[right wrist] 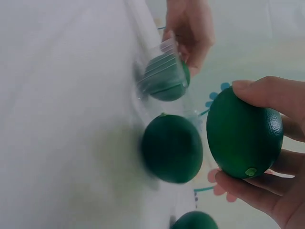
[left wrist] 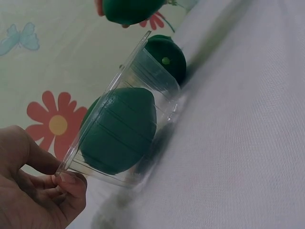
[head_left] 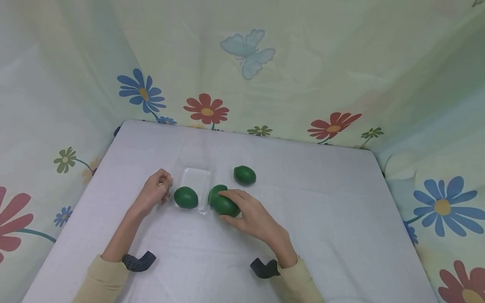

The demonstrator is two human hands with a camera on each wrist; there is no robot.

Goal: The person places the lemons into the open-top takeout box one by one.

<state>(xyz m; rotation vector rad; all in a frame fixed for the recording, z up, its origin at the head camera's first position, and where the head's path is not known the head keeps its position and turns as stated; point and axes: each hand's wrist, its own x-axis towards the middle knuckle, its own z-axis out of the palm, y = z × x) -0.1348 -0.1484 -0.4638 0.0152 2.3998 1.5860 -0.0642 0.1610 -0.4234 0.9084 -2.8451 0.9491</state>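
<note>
A clear plastic tray lies on the table with one green lime inside, near its left side. My left hand pinches the tray's rim between thumb and fingers, seen closely in the left wrist view. My right hand grips a second lime, thumb on one side and fingers on the other, raised off the table. Just below and behind it another lime rests on the table beside the tray, partly hidden in the head view. One more lime sits farther back.
A white cloth covers the table. Behind and at both sides hangs a curtain printed with flowers and a butterfly. Dark wrist-worn devices sit at both wrists near the beige sleeves.
</note>
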